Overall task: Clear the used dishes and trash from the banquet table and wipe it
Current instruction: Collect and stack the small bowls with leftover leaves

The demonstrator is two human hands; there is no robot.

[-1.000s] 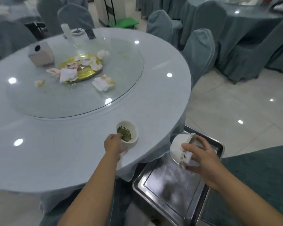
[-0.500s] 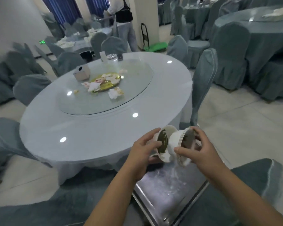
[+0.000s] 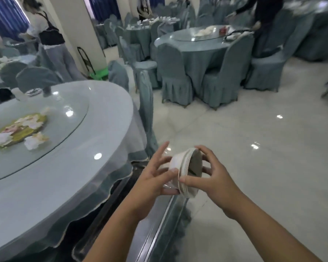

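A stack of several nested white bowls (image 3: pixel 181 168) lies on its side in the air above the metal tray (image 3: pixel 160 222), mouth facing right. My right hand (image 3: pixel 209 176) grips the stack by its rims, thumb at the front and fingers over the top. My left hand (image 3: pixel 155 173) presses the stack's base with spread, fairly straight fingers. The round banquet table (image 3: pixel 95 178) with its pale cloth is at the left. On its glass turntable (image 3: pixel 70 127) sit a gold plate (image 3: pixel 23 131) and crumpled used napkins (image 3: pixel 35 141).
A covered chair (image 3: pixel 146 112) stands against the table's right edge. More covered tables and chairs (image 3: pixel 195 59) fill the room behind. One person (image 3: pixel 51 40) works at the far left, another (image 3: pixel 263 17) at the far right. Tiled floor (image 3: pixel 263 148) spreads to the right.
My left hand lifted the single bowl off the table and pushed it into the stack held by my right hand. My view swung right and up, away from the table.
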